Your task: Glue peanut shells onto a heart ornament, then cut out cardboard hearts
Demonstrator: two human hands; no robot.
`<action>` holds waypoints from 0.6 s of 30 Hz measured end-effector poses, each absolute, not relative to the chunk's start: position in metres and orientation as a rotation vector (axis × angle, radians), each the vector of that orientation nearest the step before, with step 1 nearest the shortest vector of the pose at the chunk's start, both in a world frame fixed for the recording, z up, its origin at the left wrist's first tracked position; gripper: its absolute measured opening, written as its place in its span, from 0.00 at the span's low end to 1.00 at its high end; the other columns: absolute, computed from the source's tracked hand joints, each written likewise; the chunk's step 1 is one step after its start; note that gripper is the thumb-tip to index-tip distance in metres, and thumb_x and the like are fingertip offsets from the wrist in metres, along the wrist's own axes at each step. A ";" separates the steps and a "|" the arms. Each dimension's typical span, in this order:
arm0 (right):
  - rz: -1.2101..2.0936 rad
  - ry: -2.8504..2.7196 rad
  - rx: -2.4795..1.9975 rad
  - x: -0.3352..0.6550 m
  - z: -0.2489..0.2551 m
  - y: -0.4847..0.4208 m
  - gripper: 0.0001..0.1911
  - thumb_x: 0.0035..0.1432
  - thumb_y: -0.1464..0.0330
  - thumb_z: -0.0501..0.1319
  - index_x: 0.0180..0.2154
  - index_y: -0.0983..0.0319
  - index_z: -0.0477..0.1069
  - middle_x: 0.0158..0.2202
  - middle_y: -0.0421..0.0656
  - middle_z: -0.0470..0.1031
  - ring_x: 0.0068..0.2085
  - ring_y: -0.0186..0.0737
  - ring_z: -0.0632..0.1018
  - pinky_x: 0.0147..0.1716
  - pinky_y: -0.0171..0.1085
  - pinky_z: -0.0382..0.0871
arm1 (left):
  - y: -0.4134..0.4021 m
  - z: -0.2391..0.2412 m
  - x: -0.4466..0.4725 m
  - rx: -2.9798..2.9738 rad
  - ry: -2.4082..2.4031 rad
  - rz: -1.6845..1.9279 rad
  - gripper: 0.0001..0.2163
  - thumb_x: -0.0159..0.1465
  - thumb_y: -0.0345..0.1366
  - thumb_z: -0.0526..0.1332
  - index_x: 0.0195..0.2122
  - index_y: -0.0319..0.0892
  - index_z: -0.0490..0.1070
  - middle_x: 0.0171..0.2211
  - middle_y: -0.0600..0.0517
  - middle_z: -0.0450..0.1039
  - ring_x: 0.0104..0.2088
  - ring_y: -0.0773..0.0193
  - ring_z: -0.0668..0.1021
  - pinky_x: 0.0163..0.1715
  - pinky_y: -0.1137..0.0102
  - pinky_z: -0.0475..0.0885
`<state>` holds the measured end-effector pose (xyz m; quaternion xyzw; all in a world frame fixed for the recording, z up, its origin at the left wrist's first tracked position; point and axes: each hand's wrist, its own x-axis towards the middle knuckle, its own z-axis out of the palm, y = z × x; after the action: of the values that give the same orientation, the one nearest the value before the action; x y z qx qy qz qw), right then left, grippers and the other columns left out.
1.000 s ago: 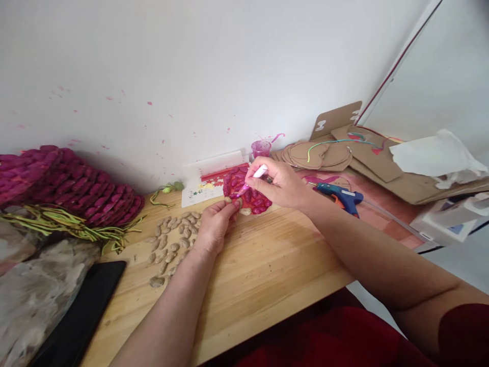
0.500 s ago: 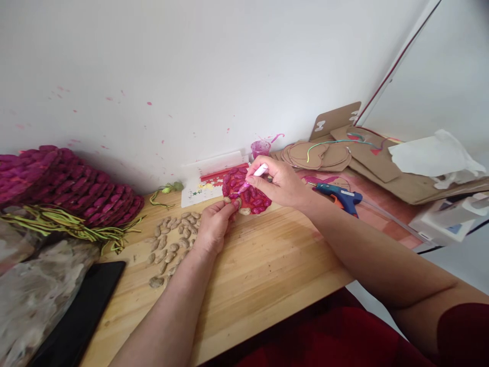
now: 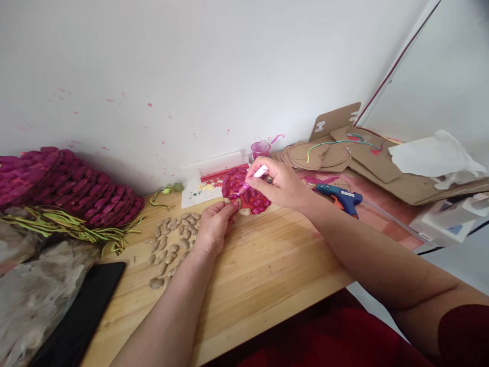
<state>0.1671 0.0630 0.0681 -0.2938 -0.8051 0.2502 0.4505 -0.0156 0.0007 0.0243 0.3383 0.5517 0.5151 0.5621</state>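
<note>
A round piece covered in magenta-painted peanut shells (image 3: pixel 244 183) lies at the middle of the table, with an unpainted shell at its front edge. My left hand (image 3: pixel 216 221) pinches its near-left edge between thumb and fingers. In my right hand (image 3: pixel 277 181) is a white-handled paintbrush (image 3: pixel 243 189), held like a pen and tilted. Its pink-smeared end touches the shells close to my left fingertips. Loose plain peanuts (image 3: pixel 173 248) are scattered beside my left wrist. Behind the piece stands a pink-stained plastic cup (image 3: pixel 260 149).
At left are a stack of magenta shell pieces (image 3: pixel 84 186), green-yellow cords (image 3: pixel 76 229), a plastic bag (image 3: pixel 46 300) and a black flat object (image 3: pixel 80 316). Right of my hand lie a blue glue gun (image 3: pixel 338 196), cardboard cutouts (image 3: pixel 309 154) and a white device (image 3: pixel 449 219). A star-printed sheet (image 3: pixel 191 196) lies behind.
Almost nothing differs. The paintbrush tip has shifted very slightly at the near-left shells, while both hands keep their grips.
</note>
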 end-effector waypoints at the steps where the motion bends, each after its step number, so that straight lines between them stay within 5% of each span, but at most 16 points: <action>1: 0.622 -1.994 -0.724 0.167 0.068 0.063 0.08 0.64 0.62 0.64 0.36 0.60 0.71 0.29 0.39 0.75 0.28 0.33 0.71 0.29 0.33 0.61 | 0.001 0.024 -0.016 0.797 1.301 1.215 0.18 0.47 0.45 0.74 0.22 0.41 0.66 0.15 0.59 0.61 0.13 0.77 0.54 0.15 0.73 0.42; 18: 0.584 -1.993 -0.737 0.167 0.067 0.065 0.08 0.64 0.62 0.63 0.35 0.60 0.71 0.27 0.37 0.73 0.25 0.32 0.68 0.26 0.33 0.59 | 0.001 0.025 -0.016 0.778 1.287 1.231 0.18 0.47 0.44 0.74 0.21 0.40 0.66 0.15 0.58 0.61 0.13 0.78 0.54 0.15 0.74 0.42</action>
<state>0.1675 0.0649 0.0671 -0.2984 -0.8067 0.2366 0.4518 -0.0158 0.0009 0.0245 0.3306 0.5468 0.5232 0.5639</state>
